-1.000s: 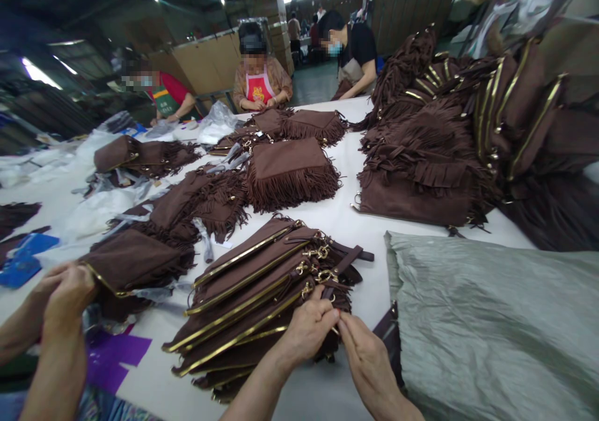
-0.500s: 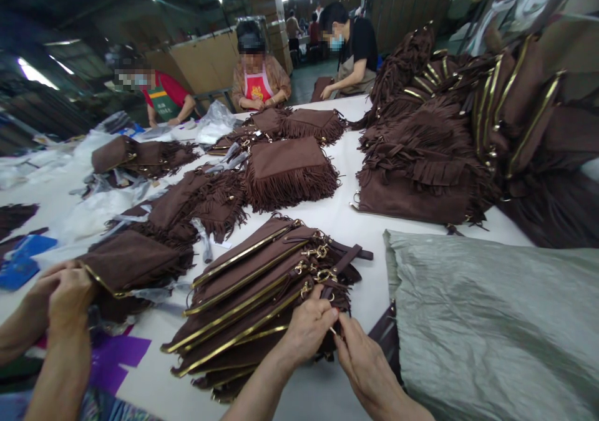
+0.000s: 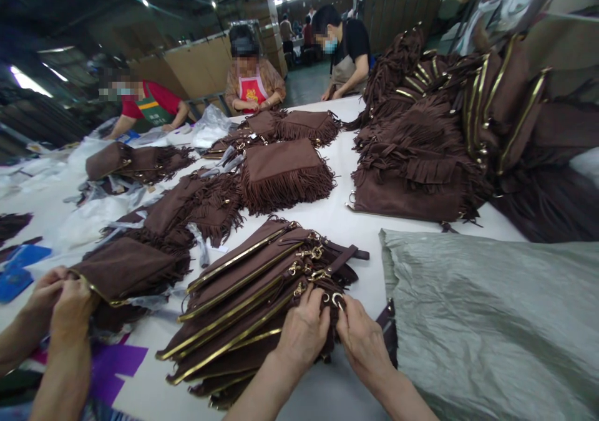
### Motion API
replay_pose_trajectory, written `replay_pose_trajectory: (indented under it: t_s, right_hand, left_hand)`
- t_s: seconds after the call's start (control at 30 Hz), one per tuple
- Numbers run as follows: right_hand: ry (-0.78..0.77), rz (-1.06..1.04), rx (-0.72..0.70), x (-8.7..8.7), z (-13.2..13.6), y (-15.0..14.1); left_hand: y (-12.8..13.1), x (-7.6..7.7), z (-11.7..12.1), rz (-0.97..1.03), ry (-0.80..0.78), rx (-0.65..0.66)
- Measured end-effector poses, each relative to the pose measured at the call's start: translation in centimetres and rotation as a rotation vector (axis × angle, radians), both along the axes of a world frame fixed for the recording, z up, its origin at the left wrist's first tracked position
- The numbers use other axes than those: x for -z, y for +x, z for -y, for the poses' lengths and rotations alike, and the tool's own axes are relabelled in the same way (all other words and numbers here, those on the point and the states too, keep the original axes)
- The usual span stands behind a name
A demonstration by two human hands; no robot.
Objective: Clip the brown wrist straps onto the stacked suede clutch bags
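The two hands, pressed together a second ago, are now slightly parted, and a gold ring (image 3: 337, 299) shows between them at the near end of a row of brown bags (image 3: 248, 284). The right hand (image 3: 362, 330) has its fingers nearly closed, pinching the ring's edge; the left hand (image 3: 302, 324) curls loosely over the bags' clasp end, and whether it grips anything I cannot tell. The bags lie overlapped on the counter (image 3: 360, 234), left of and beyond the hands, zips upward; their insides are hidden. Just right of the hands sits a grey-green sack (image 3: 491, 321), its contents out of sight. Well to the left, a co-worker's hands (image 3: 70, 302) grasp the zipped edge of another brown bag (image 3: 131, 262), as before.
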State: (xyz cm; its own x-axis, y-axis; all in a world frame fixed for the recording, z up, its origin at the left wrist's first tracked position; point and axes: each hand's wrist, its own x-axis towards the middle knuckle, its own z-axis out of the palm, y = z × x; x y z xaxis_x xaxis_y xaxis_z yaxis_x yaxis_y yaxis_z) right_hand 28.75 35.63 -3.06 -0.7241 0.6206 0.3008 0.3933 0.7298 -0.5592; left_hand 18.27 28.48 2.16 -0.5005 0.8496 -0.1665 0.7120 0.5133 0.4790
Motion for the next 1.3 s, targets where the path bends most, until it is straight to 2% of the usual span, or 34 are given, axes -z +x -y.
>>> replay_pose_trajectory:
  t_s: [0.17, 0.33, 0.57, 0.87, 0.97, 1.07, 1.13, 1.23, 1.3]
  right_hand:
    - [0.049, 0.017, 0.0, 0.2, -0.9, -1.1]
    - [0.094, 0.016, -0.071, 0.7, -1.7, -1.5]
    - [0.123, 0.02, -0.153, 0.3, -2.2, -2.2]
    - [0.109, 0.041, -0.238, 1.3, -2.1, -1.8]
    - [0.012, 0.052, -0.262, 0.3, -2.8, -1.0]
    - [-0.299, 0.114, -0.293, -1.7, -4.2, -0.5]
    - [-0.434, 0.175, -0.314, -3.3, -5.3, -0.6]
    - [-0.319, 0.21, -0.391, -5.3, -6.7, -1.4]
    - [-0.193, 0.211, -0.44, -6.3, -7.2, -2.2]
  left_hand:
    - [0.2, 0.3, -1.0, -0.063, 0.001, -0.084]
    - [0.0, 0.8, -1.4, -0.078, 0.041, -0.114]
    - [-0.6, 0.2, -1.6, 0.105, 0.06, -0.189]
    - [-1.2, -0.4, -2.1, 0.223, -0.07, -0.248]
    - [-1.4, -0.4, -1.7, 0.194, -0.055, -0.171]
    - [-1.4, 0.0, -0.3, 0.035, 0.054, 0.017]
    - [-0.9, 0.6, 1.2, -0.161, 0.151, 0.126]
    - [0.4, 1.6, 4.2, -0.451, 0.326, 0.246]
    - [1.2, 2.2, 5.8, -0.541, 0.455, 0.394]
